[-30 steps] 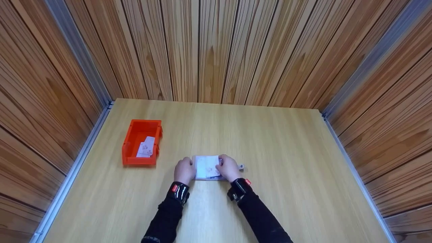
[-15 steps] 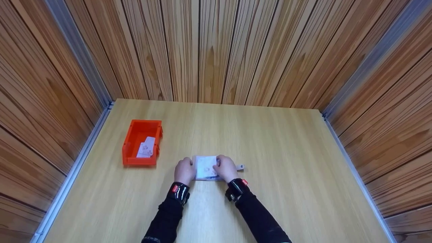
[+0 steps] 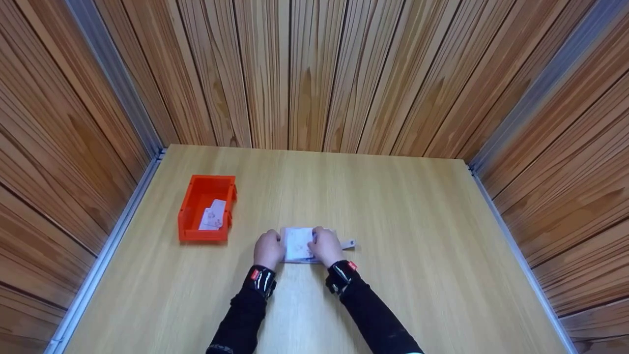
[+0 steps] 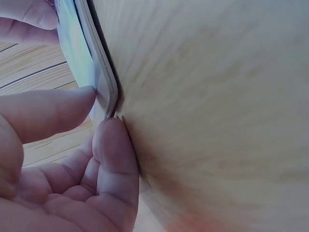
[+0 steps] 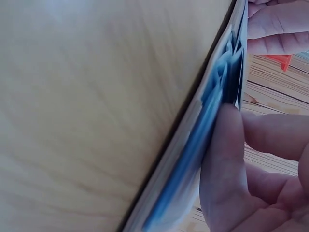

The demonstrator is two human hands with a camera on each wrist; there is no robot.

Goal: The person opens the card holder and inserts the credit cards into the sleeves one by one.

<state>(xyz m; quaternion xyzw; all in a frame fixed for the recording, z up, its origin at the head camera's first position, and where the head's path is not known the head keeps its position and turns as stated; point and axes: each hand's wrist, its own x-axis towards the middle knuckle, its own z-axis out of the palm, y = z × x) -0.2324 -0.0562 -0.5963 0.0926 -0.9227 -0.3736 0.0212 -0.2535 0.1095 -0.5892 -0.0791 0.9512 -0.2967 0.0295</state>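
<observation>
A pale, flat card holder [image 3: 300, 258] with clear sleeves lies on the table, a strap [image 3: 349, 244] with a snap sticking out at its right. My left hand [image 3: 269, 250] pinches its left edge; in the left wrist view the thumb [image 4: 58, 111] lies on top and a fingertip at the rim. With my right hand [image 3: 326, 247] I pinch the right edge of a white printed card [image 3: 297, 243] on top of the holder. The right wrist view shows bluish sleeve layers [image 5: 193, 140] fanned beneath that hand's fingers. How far the card sits inside a sleeve is hidden.
An orange-red bin [image 3: 203, 235] stands on the wooden table [image 3: 417, 246] at the left, with several white printed cards [image 3: 212, 216] in it. Wood-panelled walls [image 3: 314, 73] enclose the back and both sides.
My right hand has moved a little to the left with the card edge, showing more of the strap. The left hand and the bin have stayed put.
</observation>
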